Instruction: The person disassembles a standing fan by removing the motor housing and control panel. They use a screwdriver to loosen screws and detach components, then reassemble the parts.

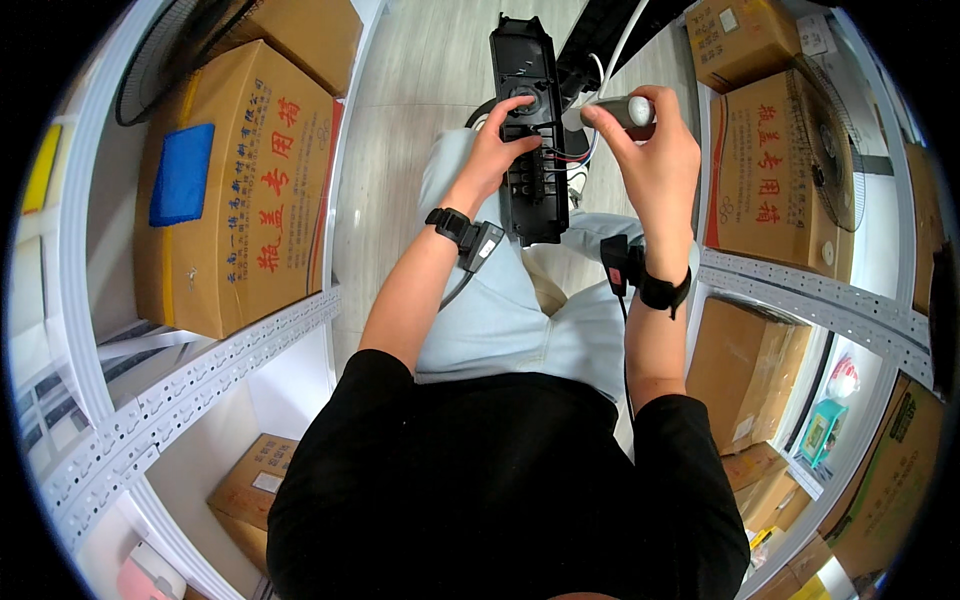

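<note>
A long black plastic housing (528, 80) with exposed wiring inside stands upright on my lap. My left hand (503, 140) presses on its middle, fingers over the red and black wires (562, 155). My right hand (650, 150) is closed around the grey handle of a tool (628, 108), whose tip points toward the housing. Both wrists carry black straps with small devices.
White metal shelving (190, 385) stands on both sides. Brown cardboard boxes (250, 190) fill the left shelf, one with a blue pad on top; more boxes (765, 175) and fan grilles sit on the right. Pale floor (420, 80) runs ahead.
</note>
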### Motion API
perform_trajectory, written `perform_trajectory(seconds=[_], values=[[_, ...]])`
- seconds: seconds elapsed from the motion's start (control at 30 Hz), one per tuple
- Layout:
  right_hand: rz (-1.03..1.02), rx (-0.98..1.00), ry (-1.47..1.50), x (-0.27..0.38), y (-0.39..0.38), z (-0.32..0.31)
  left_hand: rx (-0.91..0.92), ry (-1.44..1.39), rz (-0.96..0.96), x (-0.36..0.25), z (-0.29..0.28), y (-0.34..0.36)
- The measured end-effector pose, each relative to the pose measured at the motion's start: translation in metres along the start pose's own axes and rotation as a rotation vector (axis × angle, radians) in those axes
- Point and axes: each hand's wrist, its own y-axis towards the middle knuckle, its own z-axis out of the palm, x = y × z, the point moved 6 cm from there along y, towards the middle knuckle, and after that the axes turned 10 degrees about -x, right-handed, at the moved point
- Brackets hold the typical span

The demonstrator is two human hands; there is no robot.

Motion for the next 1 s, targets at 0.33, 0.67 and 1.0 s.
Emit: perform_trajectory(seconds=[0.33, 0.67, 1.0], values=[[0.0, 0.007, -0.122, -0.0001, -0.0015, -0.0016, 0.022, 0.034, 0.018, -0.0007, 0.0009, -0.0006], [-0.069, 0.065, 0.161, 0.0052, -0.0073, -0.002, 0.0, 0.001, 0.029, -0.0025, -0.0011, -0.0004], [-0.027, 0.003, 0.207, -0.0014, -0.0029, -0.0023, 0.003, -0.022, 0.014, -0.0063, 0.0029, -0.0024]])
